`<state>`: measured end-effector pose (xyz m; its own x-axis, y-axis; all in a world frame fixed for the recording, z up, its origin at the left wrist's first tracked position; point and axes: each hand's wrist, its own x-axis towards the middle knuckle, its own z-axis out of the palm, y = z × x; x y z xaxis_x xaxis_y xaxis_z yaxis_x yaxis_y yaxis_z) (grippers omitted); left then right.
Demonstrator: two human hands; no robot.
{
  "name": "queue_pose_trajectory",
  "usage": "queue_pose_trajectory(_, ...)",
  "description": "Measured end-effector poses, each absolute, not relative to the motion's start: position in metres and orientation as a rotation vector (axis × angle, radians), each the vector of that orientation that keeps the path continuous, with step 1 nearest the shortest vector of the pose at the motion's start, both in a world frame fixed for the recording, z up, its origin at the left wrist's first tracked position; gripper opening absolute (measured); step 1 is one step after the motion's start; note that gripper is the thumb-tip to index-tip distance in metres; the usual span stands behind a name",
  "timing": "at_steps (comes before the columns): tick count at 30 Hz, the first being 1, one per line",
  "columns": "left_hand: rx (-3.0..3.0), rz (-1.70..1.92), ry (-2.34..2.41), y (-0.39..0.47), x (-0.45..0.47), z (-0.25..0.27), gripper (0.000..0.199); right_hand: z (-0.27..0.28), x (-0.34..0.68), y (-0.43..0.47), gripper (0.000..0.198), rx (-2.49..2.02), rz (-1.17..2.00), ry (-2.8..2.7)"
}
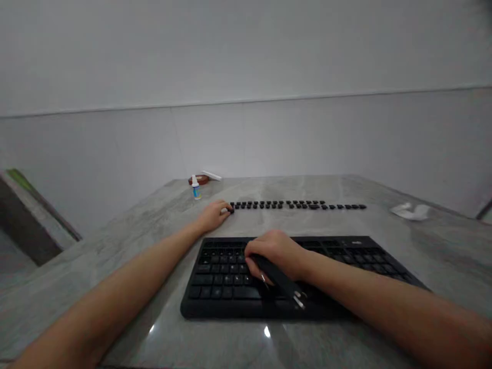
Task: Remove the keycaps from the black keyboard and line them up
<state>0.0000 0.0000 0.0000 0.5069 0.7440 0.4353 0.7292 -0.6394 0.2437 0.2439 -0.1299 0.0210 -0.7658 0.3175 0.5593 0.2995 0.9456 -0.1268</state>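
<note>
Beyond the keyboard, my left hand [216, 215] has its fingertips closed on a small black keycap [231, 210] at the left end of the laid-out keycaps. My right hand [279, 253] is over the middle of a black keyboard [215, 308], its fingers wrapped round a long black tool [280, 279] with thin metal parts at its near end. What kind of tool it is I cannot tell. Some key positions at the keyboard's upper left look bare. Hand and forearm hide much of the keyboard's middle and right.
Black keycaps [280, 204] lie in two long rows across the grey marbled table [154, 271]. At the back left stand a small white bottle [196, 188] and a brown roll of tape [200, 180]. A crumpled white tissue [410, 211] lies at the right. A white wall [246, 138] closes the back.
</note>
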Motion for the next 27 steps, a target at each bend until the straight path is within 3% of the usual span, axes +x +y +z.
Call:
queue_pose_trajectory(11,2.699,0.839,1.354,0.0,0.0,-0.002,0.039,0.024,0.243,-0.132,0.01,-0.473,0.042,-2.5)
queue_pose_trajectory(21,2.629,0.902,1.37,-0.001,0.001,-0.002,0.04,0.023,0.243,-0.132,0.011,-0.488,0.098,-2.513)
queue_pose_trajectory(27,2.382,1.203,1.514,-0.001,-0.003,0.002,0.025,0.034,0.235,-0.136,0.014,-0.77,0.542,-2.282)
